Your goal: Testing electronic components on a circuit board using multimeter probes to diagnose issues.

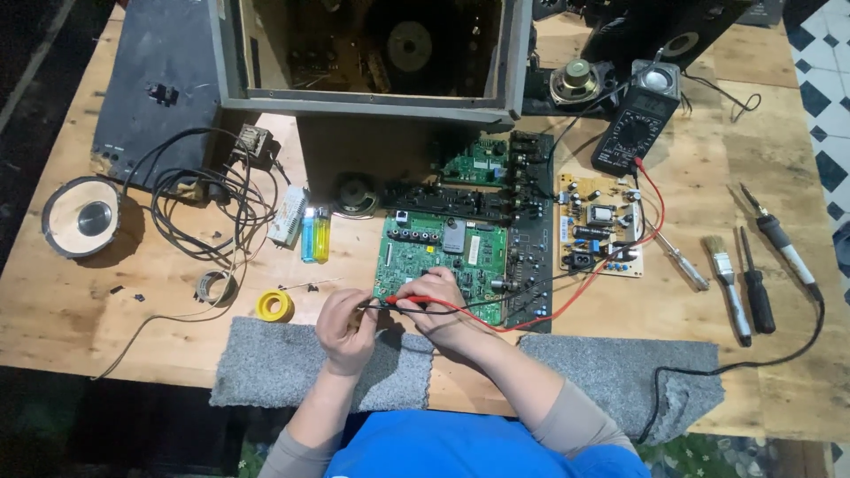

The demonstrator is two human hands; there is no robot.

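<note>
My left hand (345, 329) and right hand (436, 299) rest over the grey mat (274, 363) at the surface's near edge for support. The fingers of each are clenched on a probe (407, 302), red tip and black tip together at the near edge of the green circuit board (438, 257). The leads run back to the multimeter (635, 131), propped so I can read it.

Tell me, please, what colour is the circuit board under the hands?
Green, seen in the head view.
</note>
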